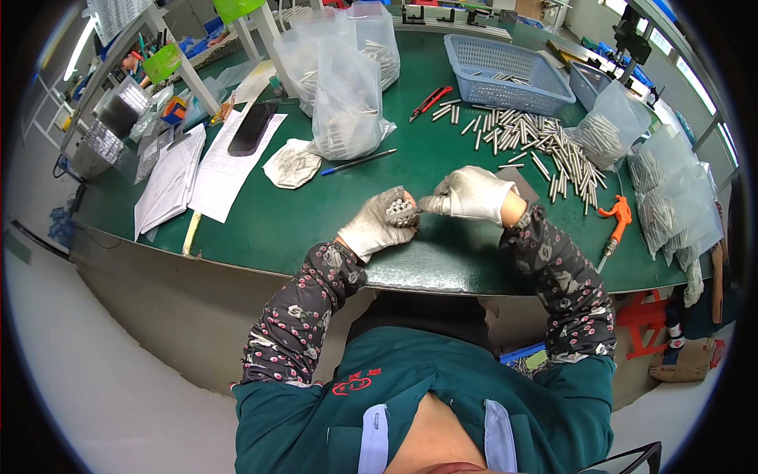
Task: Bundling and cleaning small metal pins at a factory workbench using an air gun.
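Note:
My left hand (368,227), in a white work glove, is closed round a bundle of short metal pins (401,210), their round ends turned up. Close by on its right is my gloved right hand (472,193), its fingers pinched together at the side of the bundle. Something thin and dark shows at those fingertips, too small to name. Both hands are over the green table (442,265) near its front edge. A large heap of loose metal pins (545,146) lies beyond my right hand, and a small flat grey piece (521,183) is partly hidden behind that wrist.
A blue plastic basket (505,88) with some pins stands behind the heap. Bags of pins (347,110) stand at the back; more bags (671,193) lie right, near an orange air gun (617,217). Left are a cutter (430,103), pen (359,162), cloth (292,163), phone (253,129) and papers (225,178).

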`<state>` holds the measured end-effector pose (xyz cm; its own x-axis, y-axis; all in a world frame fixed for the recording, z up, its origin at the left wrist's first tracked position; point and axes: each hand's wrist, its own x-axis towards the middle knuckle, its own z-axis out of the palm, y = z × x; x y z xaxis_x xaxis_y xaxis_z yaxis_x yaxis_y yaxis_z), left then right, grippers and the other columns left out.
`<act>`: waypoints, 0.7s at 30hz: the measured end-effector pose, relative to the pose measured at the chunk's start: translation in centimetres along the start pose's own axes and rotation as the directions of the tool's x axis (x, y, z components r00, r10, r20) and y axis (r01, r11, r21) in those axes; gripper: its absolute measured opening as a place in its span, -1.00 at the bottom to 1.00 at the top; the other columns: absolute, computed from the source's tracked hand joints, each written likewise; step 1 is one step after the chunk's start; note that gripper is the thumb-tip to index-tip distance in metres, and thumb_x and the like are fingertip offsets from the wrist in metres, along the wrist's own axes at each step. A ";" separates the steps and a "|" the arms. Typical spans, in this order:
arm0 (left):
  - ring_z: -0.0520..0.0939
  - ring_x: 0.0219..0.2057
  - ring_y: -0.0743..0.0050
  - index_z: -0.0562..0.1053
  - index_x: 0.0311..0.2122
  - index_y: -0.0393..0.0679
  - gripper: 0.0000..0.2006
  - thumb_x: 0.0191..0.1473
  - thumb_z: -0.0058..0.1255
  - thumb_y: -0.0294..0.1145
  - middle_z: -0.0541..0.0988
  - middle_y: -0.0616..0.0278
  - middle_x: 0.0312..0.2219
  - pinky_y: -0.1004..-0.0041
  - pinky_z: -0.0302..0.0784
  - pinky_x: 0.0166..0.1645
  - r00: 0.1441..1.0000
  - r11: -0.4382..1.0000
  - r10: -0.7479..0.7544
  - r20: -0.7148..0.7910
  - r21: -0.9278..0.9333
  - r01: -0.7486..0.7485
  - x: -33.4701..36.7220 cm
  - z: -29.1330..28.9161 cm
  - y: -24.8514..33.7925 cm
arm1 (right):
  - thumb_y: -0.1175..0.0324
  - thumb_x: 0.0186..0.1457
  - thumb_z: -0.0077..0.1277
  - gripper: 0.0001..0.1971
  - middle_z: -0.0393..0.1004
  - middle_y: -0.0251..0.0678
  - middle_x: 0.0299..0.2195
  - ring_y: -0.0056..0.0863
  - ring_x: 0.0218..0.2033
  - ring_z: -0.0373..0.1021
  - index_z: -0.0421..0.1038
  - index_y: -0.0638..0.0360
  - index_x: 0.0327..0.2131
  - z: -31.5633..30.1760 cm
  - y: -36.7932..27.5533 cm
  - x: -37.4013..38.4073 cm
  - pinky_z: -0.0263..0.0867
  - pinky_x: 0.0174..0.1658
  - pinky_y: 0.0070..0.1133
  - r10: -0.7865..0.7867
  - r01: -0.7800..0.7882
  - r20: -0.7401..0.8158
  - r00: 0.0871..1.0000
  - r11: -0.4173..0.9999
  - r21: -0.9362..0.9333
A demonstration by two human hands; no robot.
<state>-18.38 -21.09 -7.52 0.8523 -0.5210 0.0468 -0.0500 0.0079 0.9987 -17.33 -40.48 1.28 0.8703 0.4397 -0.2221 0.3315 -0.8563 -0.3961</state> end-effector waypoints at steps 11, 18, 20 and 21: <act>0.42 -0.43 0.70 0.30 -0.19 -0.17 -0.54 -0.32 0.13 -0.61 0.40 0.39 -0.46 0.64 0.40 -0.31 1.000 1.000 -0.012 -0.018 -0.003 0.012 -0.4 0.3 0.5 | -0.12 -0.15 0.06 -0.52 0.46 -0.13 -0.61 -0.23 -0.56 0.42 0.52 0.19 -0.51 -0.9 0.5 2.4 0.35 -0.40 -0.47 -0.209 0.216 0.059 0.976 0.963 -0.161; 0.44 -0.41 0.67 0.27 -0.15 -0.16 -0.50 -0.31 0.13 -0.59 0.41 0.37 -0.45 0.63 0.41 -0.28 1.000 0.995 -0.001 -0.005 -0.099 0.001 -0.4 0.4 0.6 | -0.10 -0.17 0.10 -0.53 0.45 -0.12 -0.64 -0.25 -0.59 0.41 0.51 0.21 -0.52 -1.6 1.0 2.2 0.33 -0.44 -0.46 -0.258 0.260 -0.042 0.965 0.965 0.027; 0.44 -0.41 0.67 0.27 -0.14 -0.15 -0.49 -0.31 0.13 -0.58 0.42 0.37 -0.45 0.63 0.41 -0.28 1.000 0.997 -0.013 0.022 0.073 0.011 -0.5 0.2 0.7 | -0.09 -0.16 0.10 -0.55 0.43 -0.11 -0.65 -0.27 -0.61 0.40 0.52 0.19 -0.51 -0.1 1.2 2.6 0.32 -0.46 -0.47 -0.304 0.303 0.003 0.953 0.950 -0.070; 0.44 -0.41 0.67 0.28 -0.16 -0.16 -0.51 -0.31 0.12 -0.58 0.42 0.37 -0.46 0.63 0.41 -0.28 1.000 0.998 -0.020 -0.003 0.059 0.020 -0.3 0.4 0.5 | -0.09 -0.15 0.09 -0.55 0.44 -0.12 -0.65 -0.29 -0.62 0.40 0.52 0.17 -0.51 -0.6 2.1 2.6 0.32 -0.47 -0.47 -0.255 0.253 -0.017 0.967 0.965 -0.071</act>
<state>-18.82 -21.27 -7.00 0.8549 -0.5181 0.0270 -0.0636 -0.0530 0.9966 -14.12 -41.27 0.37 0.7631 0.6386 -0.0990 0.5658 -0.7343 -0.3750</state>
